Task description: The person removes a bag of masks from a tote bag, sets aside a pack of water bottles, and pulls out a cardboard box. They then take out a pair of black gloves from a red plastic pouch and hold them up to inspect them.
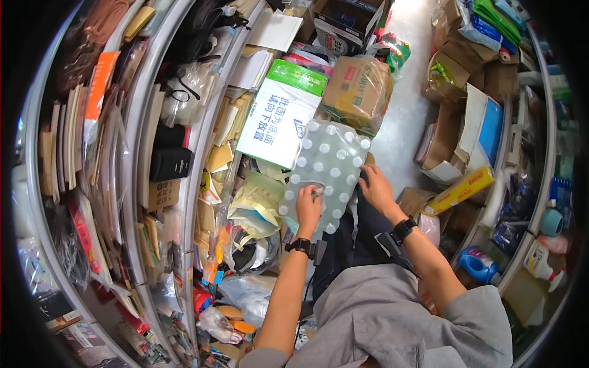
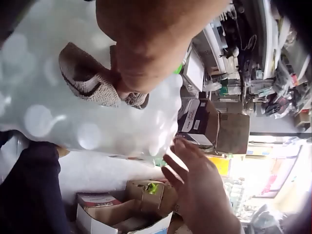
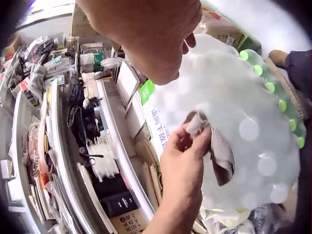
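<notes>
A plastic-wrapped pack of bottles, pale with round white caps, lies in front of the person. The left hand pinches a crumpled grey-brown cloth against its top; in the right wrist view the same left hand grips the cloth between thumb and fingers. At the pack's right edge is the right hand, its fingers loosely extended. In the left wrist view the right hand has its fingers spread beside the wrap; whether they touch it cannot be told. Green caps show along one side.
A white and green carton and a taped brown box stand beyond the pack. Packed shelves line the left. At the right are open cartons, a yellow box and a blue bottle. Bags crowd the near left.
</notes>
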Demonstrator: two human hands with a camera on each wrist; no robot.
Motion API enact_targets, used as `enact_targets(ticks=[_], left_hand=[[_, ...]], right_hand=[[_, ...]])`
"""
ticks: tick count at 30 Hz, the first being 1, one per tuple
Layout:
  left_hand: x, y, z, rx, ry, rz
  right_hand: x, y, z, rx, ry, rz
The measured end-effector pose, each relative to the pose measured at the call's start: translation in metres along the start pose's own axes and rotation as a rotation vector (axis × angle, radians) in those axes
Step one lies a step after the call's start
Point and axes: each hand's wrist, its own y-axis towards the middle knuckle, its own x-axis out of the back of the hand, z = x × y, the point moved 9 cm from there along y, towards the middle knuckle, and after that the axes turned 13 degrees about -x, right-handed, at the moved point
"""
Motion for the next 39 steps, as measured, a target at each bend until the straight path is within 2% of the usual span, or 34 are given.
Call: enact_targets(ticks=[3,5,7,12,16,18,20,21,24,26,28,29,31,34,36,39], left_hand=[[-0.028,0.042,-0.03,-0.019,-0.013,0.025],[-0.04,0.074,-0.048,-0.069,0.015,0.012],[-0.048,0.105,-0.057,-0.08,0.019,0.019],[-0.034,0.148,-0.039,0.047,0.033,-0.066],[0.011,0.135,0.007,0.201,-0.012,-0.245],[0.033,0.114,0.046,0.268,-0.01,-0.345],[0.048,0.081,0.102,0.481,-0.137,-0.434],[0.058,0.063,0.127,0.529,-0.163,-0.485],[0.087,0.031,0.169,0.696,-0.176,-0.613],[0.095,0.033,0.187,0.717,-0.191,-0.613],[0.091,0.056,0.201,0.695,-0.191,-0.534],[0.109,0.095,0.148,0.598,-0.037,-0.477],[0.093,0.144,0.147,0.572,0.023,-0.222],[0.075,0.237,0.112,0.039,0.315,-0.147],[0.055,0.288,0.095,-0.066,0.253,-0.024],[0.018,0.358,0.074,-0.231,0.361,0.119]], right_hand=[[-0.005,0.042,0.02,0.033,0.007,0.04],[0.003,0.065,0.048,0.193,-0.04,-0.094],[-0.006,0.093,0.056,0.219,-0.057,-0.076],[-0.04,0.142,0.068,0.248,-0.055,-0.041],[-0.08,0.159,0.062,0.155,-0.19,0.014],[-0.085,0.162,0.062,0.159,-0.243,-0.03],[-0.086,0.163,0.061,0.2,-0.248,-0.068],[-0.085,0.163,0.064,0.211,-0.243,-0.085],[-0.085,0.162,0.067,0.223,-0.277,-0.124],[-0.084,0.16,0.069,0.225,-0.269,-0.125],[-0.083,0.161,0.071,0.222,-0.258,-0.138],[-0.084,0.162,0.071,0.223,-0.264,-0.143],[-0.082,0.163,0.073,0.219,-0.275,-0.154],[-0.08,0.163,0.076,0.24,-0.297,-0.176],[-0.078,0.163,0.076,0.22,-0.292,-0.162],[-0.079,0.166,0.072,0.226,-0.252,-0.132]])
